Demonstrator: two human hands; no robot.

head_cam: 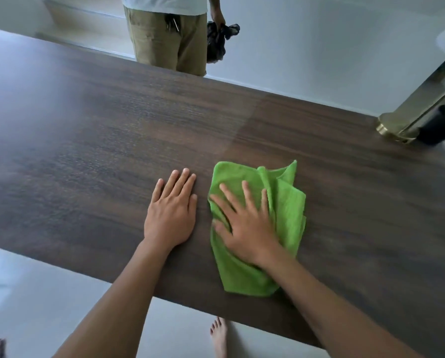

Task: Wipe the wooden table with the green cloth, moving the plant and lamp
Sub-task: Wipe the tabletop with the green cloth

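- Desk [87,125] of dark brown grained wood runs across the whole view, from the left edge to the far right.
- Left hand [171,215] lies palm down on the bare desk, fingers straight and close together, pointing away from the person.
- Beyond the far edge stands a second person in khaki shorts [164,40], holding a dark crumpled bundle [217,42].
- Bright green crumpled cloth [286,202] lies just right of the left hand, apart from it. Its long axis runs from close to the desk's near edge towards the far side, leaning slightly right.
- Right hand [244,228] presses flat on the cloth's left half, fingers straight and spread, not curled round it.
- Round brass lamp base [394,127] sits at the far right corner, its stem slanting up to the right, well apart from the cloth.
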